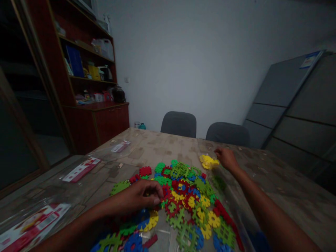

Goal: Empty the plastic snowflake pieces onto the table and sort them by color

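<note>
A heap of plastic interlocking building pieces (181, 189) in red, green, yellow and blue covers the middle of the table; some are gear-shaped, others square lattices. My left hand (143, 194) is at the heap's left side, fingers curled and thumb brought in, its fingertips beside a red gear piece (166, 192). What they hold, if anything, is hidden. Farther out, my right hand (227, 157) has its fingers bent together just right of a small cluster of yellow pieces (208, 161). Whether it grips anything is too dark and small to make out.
Clear plastic packages with red-and-white labels (81, 169) lie along the table's left side. Transparent plastic (236, 213) runs under my right forearm. Two grey chairs (179, 123) stand at the far edge. A wooden shelf cabinet (97, 115) is at the left.
</note>
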`<action>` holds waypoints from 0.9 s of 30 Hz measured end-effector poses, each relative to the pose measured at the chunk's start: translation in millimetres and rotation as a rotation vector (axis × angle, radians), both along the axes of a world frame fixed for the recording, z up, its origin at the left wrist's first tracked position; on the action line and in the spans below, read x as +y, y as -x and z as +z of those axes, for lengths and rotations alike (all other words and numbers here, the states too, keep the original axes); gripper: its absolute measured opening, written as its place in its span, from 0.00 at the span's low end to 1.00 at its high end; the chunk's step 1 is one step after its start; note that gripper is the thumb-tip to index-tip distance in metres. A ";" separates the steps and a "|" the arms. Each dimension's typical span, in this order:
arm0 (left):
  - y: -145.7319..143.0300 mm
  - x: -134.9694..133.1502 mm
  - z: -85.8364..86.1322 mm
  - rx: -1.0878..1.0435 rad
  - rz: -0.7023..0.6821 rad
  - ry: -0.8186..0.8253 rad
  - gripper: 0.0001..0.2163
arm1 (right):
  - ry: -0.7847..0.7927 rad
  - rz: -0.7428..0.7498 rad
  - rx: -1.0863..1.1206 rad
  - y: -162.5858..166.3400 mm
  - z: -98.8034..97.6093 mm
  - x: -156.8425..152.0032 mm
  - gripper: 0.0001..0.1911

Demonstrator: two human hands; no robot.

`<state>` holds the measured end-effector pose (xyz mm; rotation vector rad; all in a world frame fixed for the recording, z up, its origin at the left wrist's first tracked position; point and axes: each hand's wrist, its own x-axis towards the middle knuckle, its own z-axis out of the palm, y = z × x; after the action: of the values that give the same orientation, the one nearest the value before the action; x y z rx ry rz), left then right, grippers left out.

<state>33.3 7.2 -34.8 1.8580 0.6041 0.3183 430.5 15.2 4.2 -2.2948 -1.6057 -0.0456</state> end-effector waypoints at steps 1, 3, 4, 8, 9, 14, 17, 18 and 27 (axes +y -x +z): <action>0.1 -0.1 2.7 0.019 0.011 -0.028 0.11 | 0.006 0.030 0.004 5.8 1.7 -2.9 0.15; 1.4 1.8 7.0 0.040 0.023 -0.102 0.10 | 0.013 0.100 0.016 22.3 5.2 -13.1 0.12; 2.7 3.8 8.4 0.040 0.028 -0.149 0.09 | 0.014 0.140 0.023 32.9 6.5 -21.1 0.10; 10.3 13.1 10.1 0.052 0.040 -0.299 0.08 | 0.046 0.335 0.053 86.0 6.1 -73.2 0.12; 12.0 14.0 10.3 0.071 0.039 -0.318 0.07 | 0.080 0.381 0.058 99.5 4.5 -89.2 0.11; 12.5 6.0 12.7 0.168 -0.038 -0.326 0.08 | 0.456 0.309 -0.015 141.2 -14.8 -152.2 0.15; 10.8 2.1 15.1 0.203 -0.070 -0.336 0.10 | 0.485 0.254 -0.068 141.1 -39.5 -166.9 0.20; 11.8 3.2 16.0 0.217 -0.067 -0.365 0.11 | 0.464 0.274 -0.077 139.5 -48.9 -169.2 0.20; 43.6 24.1 26.1 0.614 0.080 -0.501 0.11 | 0.383 0.457 -0.053 164.2 -65.2 -166.9 0.24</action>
<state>-10.4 31.3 -8.7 2.4378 1.0905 -0.0747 266.3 -151.6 -60.9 -2.1256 -2.2931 0.3405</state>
